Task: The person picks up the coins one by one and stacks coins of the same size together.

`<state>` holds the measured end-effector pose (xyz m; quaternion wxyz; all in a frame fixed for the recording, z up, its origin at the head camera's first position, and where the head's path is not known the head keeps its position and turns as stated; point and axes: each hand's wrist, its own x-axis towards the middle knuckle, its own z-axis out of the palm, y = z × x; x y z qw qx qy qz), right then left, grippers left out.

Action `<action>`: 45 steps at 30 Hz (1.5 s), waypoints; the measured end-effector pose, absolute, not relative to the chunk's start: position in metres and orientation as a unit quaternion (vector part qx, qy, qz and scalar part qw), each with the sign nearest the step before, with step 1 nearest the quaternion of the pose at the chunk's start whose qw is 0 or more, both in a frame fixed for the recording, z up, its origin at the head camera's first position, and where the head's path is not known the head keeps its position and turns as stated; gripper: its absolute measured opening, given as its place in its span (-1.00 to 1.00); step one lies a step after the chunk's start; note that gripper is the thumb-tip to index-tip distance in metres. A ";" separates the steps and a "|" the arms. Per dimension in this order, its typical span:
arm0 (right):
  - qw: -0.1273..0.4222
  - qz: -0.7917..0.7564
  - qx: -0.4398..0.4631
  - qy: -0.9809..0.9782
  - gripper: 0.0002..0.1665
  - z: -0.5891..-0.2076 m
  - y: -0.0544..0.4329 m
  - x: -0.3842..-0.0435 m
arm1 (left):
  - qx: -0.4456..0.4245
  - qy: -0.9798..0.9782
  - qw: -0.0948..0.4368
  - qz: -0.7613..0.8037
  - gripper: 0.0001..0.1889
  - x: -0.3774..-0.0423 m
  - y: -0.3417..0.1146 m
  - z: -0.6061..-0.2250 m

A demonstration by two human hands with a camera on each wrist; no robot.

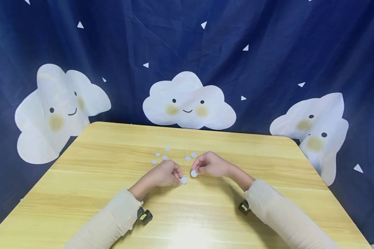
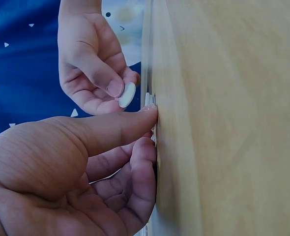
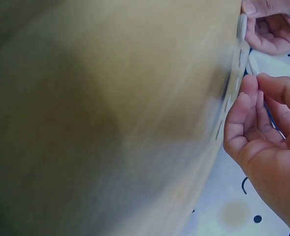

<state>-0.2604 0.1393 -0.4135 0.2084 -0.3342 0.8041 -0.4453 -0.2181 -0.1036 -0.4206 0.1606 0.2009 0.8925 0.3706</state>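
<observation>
Pinching round white discs (image 1: 184, 180) with left hand (image 1: 166, 173), right hand (image 1: 213, 164). Grip rims; avoid loose discs (image 1: 167, 149) nearer far edge of yellow wooden table (image 1: 112, 148).

Beige sleeves (image 1: 107, 221), black wrist cameras (image 1: 147, 217)

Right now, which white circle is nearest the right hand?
The circle pinched in the right hand; the left hand holds another, the rest lie on the table.

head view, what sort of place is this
Probably an indoor corner set up for recording, though whether in a home or a studio isn't clear. A wood-grain table stands before a dark blue cloth printed with white clouds, like a backdrop.
</observation>
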 end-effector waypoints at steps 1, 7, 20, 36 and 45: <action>0.211 -0.446 -0.336 0.802 -0.84 -0.413 0.138 -0.259 | 0.201 0.892 0.161 0.371 -0.82 -0.218 -0.104 -0.421; 0.235 -0.455 -0.343 0.787 -0.82 -0.414 0.131 -0.252 | 0.200 0.891 0.161 0.374 -0.83 -0.218 -0.104 -0.421; 0.235 -0.459 -0.343 0.785 -0.83 -0.416 0.118 -0.239 | 0.213 0.886 0.156 0.381 -0.83 -0.220 -0.103 -0.423; 0.244 -0.466 -0.285 0.801 -0.87 -0.416 0.108 -0.234 | 0.206 0.889 0.160 0.377 -0.82 -0.219 -0.103 -0.421; 0.239 -0.462 -0.265 0.812 -0.87 -0.417 0.106 -0.236 | 0.202 0.889 0.164 0.377 -0.82 -0.219 -0.103 -0.421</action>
